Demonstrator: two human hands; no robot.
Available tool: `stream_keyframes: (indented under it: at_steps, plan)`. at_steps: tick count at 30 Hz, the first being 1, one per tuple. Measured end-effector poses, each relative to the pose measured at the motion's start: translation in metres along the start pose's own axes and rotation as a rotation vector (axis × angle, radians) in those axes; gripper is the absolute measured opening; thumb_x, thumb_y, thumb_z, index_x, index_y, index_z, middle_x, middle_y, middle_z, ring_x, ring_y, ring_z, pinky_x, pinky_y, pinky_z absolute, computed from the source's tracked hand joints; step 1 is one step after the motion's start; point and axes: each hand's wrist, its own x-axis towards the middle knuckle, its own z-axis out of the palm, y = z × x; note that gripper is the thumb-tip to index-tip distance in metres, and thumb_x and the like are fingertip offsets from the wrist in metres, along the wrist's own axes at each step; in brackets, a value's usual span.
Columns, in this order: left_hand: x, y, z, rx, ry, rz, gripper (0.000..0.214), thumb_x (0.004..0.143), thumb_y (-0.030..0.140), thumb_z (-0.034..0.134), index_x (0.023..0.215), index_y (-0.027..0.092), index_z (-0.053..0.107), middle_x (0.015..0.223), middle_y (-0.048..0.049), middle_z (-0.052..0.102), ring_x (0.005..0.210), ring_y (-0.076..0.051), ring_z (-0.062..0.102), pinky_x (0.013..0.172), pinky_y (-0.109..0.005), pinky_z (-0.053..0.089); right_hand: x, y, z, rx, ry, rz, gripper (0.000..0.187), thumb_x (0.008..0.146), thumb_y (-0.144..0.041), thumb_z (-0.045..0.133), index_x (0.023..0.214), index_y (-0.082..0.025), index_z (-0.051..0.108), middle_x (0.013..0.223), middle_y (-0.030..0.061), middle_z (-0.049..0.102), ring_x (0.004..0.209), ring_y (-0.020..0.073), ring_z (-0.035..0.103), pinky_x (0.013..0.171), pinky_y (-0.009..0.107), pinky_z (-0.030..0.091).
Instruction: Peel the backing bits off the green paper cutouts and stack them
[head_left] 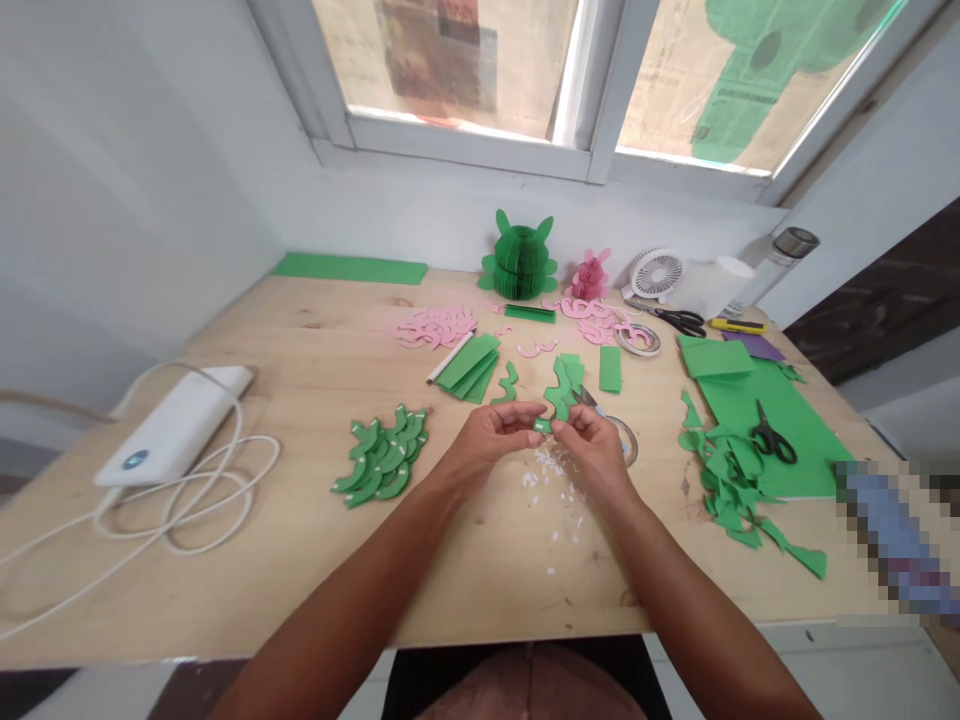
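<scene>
Over the middle of the table, my left hand (499, 430) and my right hand (596, 445) meet with fingers closed in a pinch on a wavy green paper cutout (559, 385). A small white patch shows on its lower end, between the fingertips. Scissors blades (585, 398) show beside my right fingers; their handles are hidden, so I cannot tell if the hand holds them. A roll of tape (630, 445) lies partly behind my right hand. White paper bits (551, 463) are scattered below. Another wavy green cutout (508, 382) lies beyond my left hand.
A pile of green curved cutouts (386, 455) lies left, near a white device (176, 425) with looped cable. Green scraps (731, 475) and black scissors (772, 435) lie right. Behind are pink cutouts (439, 326), a green paper figure (521, 262) and a small fan (655, 274).
</scene>
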Motion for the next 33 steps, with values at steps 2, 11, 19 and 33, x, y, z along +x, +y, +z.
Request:
stream_keyframes:
  at_steps: [2,11,19,33]
  plan:
    - [-0.001,0.002,-0.002,0.003,-0.018,-0.039,0.037,0.06,0.021,0.075,0.097,0.017,0.069,0.086,-0.0052,0.071,0.072,-0.014,0.064,0.074,-0.028,0.049,0.001,0.001,-0.001,-0.004,0.01,0.009,0.029,0.063,-0.04,0.069,0.067,-0.019,0.05,0.056,-0.0049,0.048,0.049,0.0093,0.042,0.048,0.023,0.032]
    - [0.001,0.0,-0.001,0.041,0.086,0.011,0.024,0.06,0.027,0.075,0.081,0.016,0.07,0.066,-0.0027,0.068,0.061,-0.014,0.062,0.067,-0.028,0.05,-0.001,-0.001,0.001,0.016,-0.014,0.011,0.028,0.064,-0.04,0.069,0.067,-0.019,0.05,0.059,-0.0041,0.049,0.053,0.0103,0.044,0.051,0.023,0.034]
    - [0.0,0.002,0.004,0.054,0.127,0.059,0.023,0.057,0.026,0.076,0.077,0.015,0.071,0.065,-0.0031,0.069,0.059,-0.015,0.062,0.066,-0.029,0.05,-0.002,0.006,0.002,-0.041,-0.074,-0.017,0.027,0.066,-0.042,0.067,0.067,-0.02,0.052,0.057,-0.0034,0.049,0.053,0.0115,0.044,0.05,0.024,0.033]
    - [-0.01,-0.003,0.013,0.764,0.315,0.645,0.007,0.073,0.026,0.062,0.074,0.023,0.069,0.077,-0.0059,0.066,0.08,-0.021,0.06,0.078,-0.034,0.045,0.001,0.011,-0.001,-0.228,0.12,-0.141,0.032,0.069,-0.038,0.062,0.055,-0.021,0.039,0.049,-0.0073,0.035,0.047,0.0087,0.03,0.047,0.024,0.026]
